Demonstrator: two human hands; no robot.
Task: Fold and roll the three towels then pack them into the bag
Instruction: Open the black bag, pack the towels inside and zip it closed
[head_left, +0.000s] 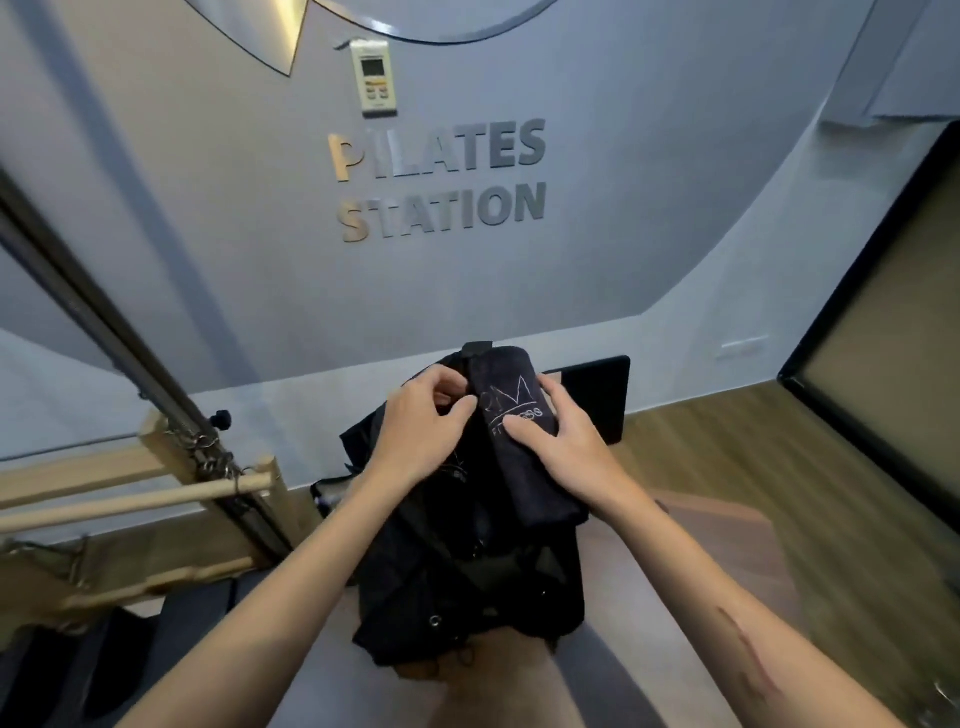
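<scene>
The black fabric bag (457, 587) rests on the person's lap, and the dark rolled towel (519, 441) lies on its right upper part. The left hand (421, 421) is at the bag's top, left of the towel; the right hand (566, 447) holds the towel from the right. The wooden bar frame (135, 499) stands to the left of the bag.

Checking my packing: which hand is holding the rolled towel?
The right hand grips the rolled towel; the left hand pinches the bag instead.

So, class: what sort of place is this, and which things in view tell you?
Most likely a Pilates studio. Wall lettering reads PILATES STATION, a wooden bar with springs stands at the left like Pilates apparatus, and the rolled towel going into the bag bears a fitness logo.
</scene>
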